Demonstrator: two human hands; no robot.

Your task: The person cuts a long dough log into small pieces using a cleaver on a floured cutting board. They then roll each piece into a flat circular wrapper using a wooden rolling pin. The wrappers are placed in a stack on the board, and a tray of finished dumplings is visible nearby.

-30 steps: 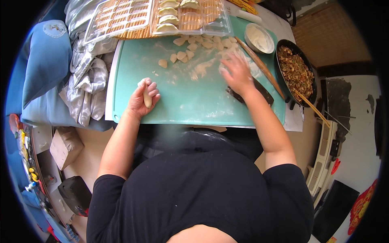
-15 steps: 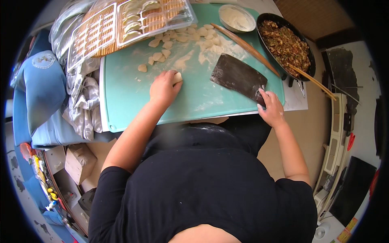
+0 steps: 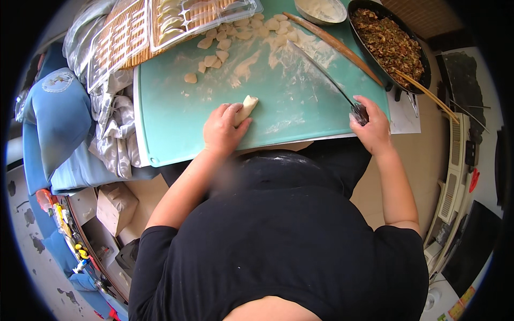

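On the green mat (image 3: pixel 176 123), the left hand (image 3: pixel 224 130) closes over a dough roll (image 3: pixel 247 107), pinning it near the front edge. The right hand (image 3: pixel 372 128) grips a cleaver (image 3: pixel 326 80), blade edge-up, apart from the roll and nearer the filling pan (image 3: pixel 391 43).

Bright, even daylight, no hard glare. Soft shadows sit under the left hand (image 3: pixel 225 130) and right hand (image 3: pixel 372 128) on the teal mat (image 3: pixel 176 123). Strong fisheye: mat edges bow, black vignette fills all four corners. Centre is sharp; a smeared blur patch sits mid-frame near the left forearm. Lower left and right rim are dimmer and softer.
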